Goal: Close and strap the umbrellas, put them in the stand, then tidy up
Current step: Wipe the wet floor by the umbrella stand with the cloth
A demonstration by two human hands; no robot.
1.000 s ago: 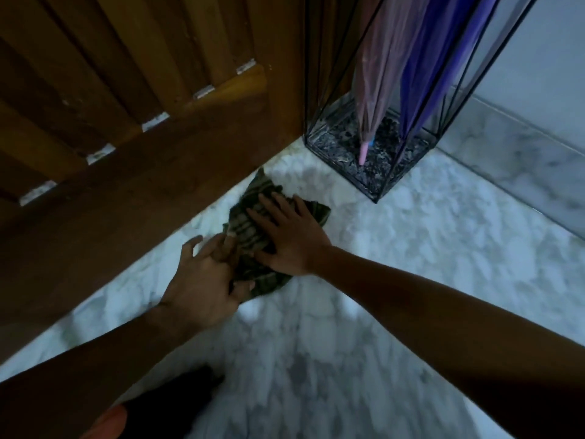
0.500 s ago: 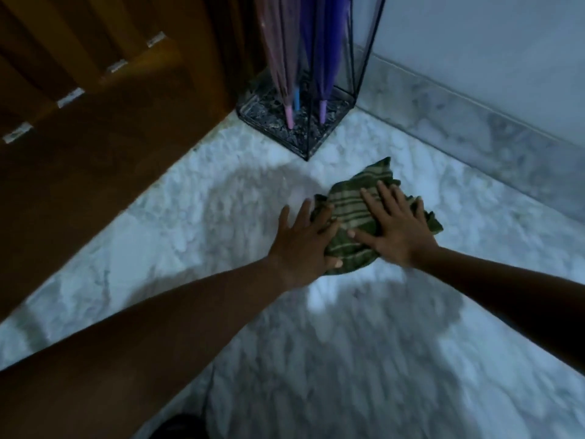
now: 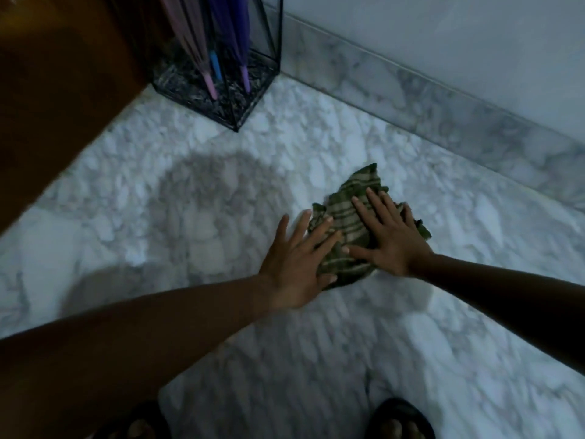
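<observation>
A crumpled green striped cloth [image 3: 345,226] lies on the white marble floor [image 3: 221,185]. My right hand [image 3: 389,236] presses flat on top of it with straight spread fingers. My left hand [image 3: 297,264] lies flat beside it, fingers spread, their tips on the cloth's left edge. At the top left stands a black wire-frame umbrella stand [image 3: 234,103] holding closed umbrellas, tips down: a pink one [image 3: 193,49] and a purple one [image 3: 234,42]. A blue tip [image 3: 216,66] shows between them.
A brown wooden door [image 3: 63,90] fills the left side, right next to the stand. A marble skirting [image 3: 443,109] and pale wall run along the right. My two sandalled feet [image 3: 399,419] show at the bottom edge.
Both hands have slid the cloth across the floor to the right, away from the door and the stand. The view has shifted with them.
</observation>
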